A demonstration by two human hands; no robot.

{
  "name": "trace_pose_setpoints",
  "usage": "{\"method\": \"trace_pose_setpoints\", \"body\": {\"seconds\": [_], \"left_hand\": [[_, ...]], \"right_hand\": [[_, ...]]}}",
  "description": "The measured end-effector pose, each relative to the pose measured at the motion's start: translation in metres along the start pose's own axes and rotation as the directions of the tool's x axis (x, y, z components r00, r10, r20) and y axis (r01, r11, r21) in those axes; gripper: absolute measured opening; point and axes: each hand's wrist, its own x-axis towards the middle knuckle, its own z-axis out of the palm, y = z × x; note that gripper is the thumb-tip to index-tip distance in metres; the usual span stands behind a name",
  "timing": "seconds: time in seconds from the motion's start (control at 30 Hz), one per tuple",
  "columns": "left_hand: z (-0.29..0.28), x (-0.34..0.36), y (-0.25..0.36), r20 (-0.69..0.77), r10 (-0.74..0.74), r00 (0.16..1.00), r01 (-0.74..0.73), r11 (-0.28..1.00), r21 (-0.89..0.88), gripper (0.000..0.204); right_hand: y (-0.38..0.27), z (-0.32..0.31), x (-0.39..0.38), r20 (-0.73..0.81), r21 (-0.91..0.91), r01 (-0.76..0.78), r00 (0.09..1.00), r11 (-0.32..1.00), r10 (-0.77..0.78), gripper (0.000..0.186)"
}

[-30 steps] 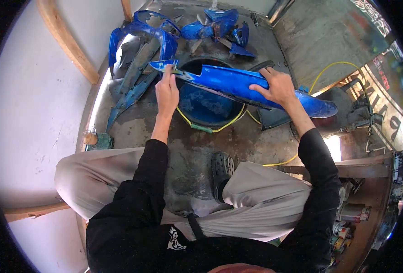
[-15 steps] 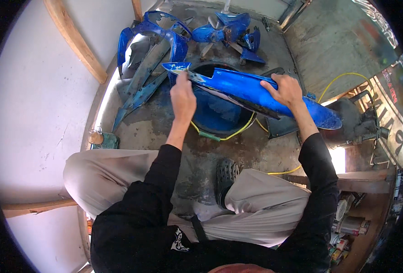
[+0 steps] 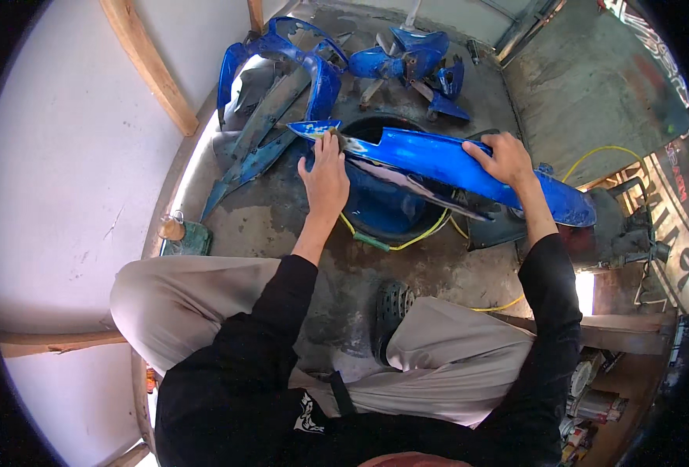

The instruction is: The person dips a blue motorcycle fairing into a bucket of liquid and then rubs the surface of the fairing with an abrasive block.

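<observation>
A long blue plastic motorcycle body panel (image 3: 430, 152) slants over a dark bucket (image 3: 387, 230) with a bluish inside. My right hand (image 3: 508, 162) grips its upper edge towards the right end, thumb on the near face. At the narrow left end, my left hand (image 3: 327, 177) presses its fingertips on a scuffed, whitish patch. Under those fingers shows a small brownish bit, too hidden to name. The left thumb stands out from the fingers.
Other blue motorcycle fairing parts (image 3: 325, 82) and blue pieces (image 3: 407, 62) lie on the floor beyond the bucket. A small green container (image 3: 193, 240) stands by the left wall. Yellow hose (image 3: 500, 307) runs on the right, near a dark machine (image 3: 617, 222).
The view has shifted slightly, so everything sits a little further right and lower. My left hand has turned from a side-on pinch to fingers laid over the panel's narrow end. My right hand keeps its grip.
</observation>
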Motion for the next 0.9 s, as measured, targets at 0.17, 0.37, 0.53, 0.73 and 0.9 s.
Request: {"method": "trace_pose_setpoints", "body": {"seconds": [0.17,0.37,0.53,0.73,0.9], "left_hand": [[-0.027,-0.013,0.082,0.153,0.275,0.949,-0.237,0.944,-0.228,0.050],[-0.017,-0.018,0.063,0.069,0.242,0.968,-0.224,0.953,-0.206,0.050],[-0.015,-0.017,0.037,0.002,0.040,0.999,-0.040,0.998,-0.047,0.049],[-0.017,-0.055,0.113,0.088,0.444,0.892,-0.391,0.854,-0.342,0.047],[-0.008,0.000,0.009,-0.005,0.027,1.000,-0.027,0.997,-0.068,0.040]], "right_hand": [[-0.018,-0.005,-0.006,0.160,0.000,-0.050,0.986,0.999,0.049,0.073],[-0.019,0.007,-0.020,0.033,-0.029,-0.040,0.999,0.999,0.041,0.071],[-0.020,0.009,-0.020,0.014,-0.073,-0.060,0.998,0.996,0.061,0.072],[-0.015,0.015,-0.022,-0.024,-0.031,-0.053,0.998,0.998,0.052,0.072],[-0.029,0.003,-0.025,0.073,-0.026,-0.090,0.993,0.996,0.092,0.067]]}}
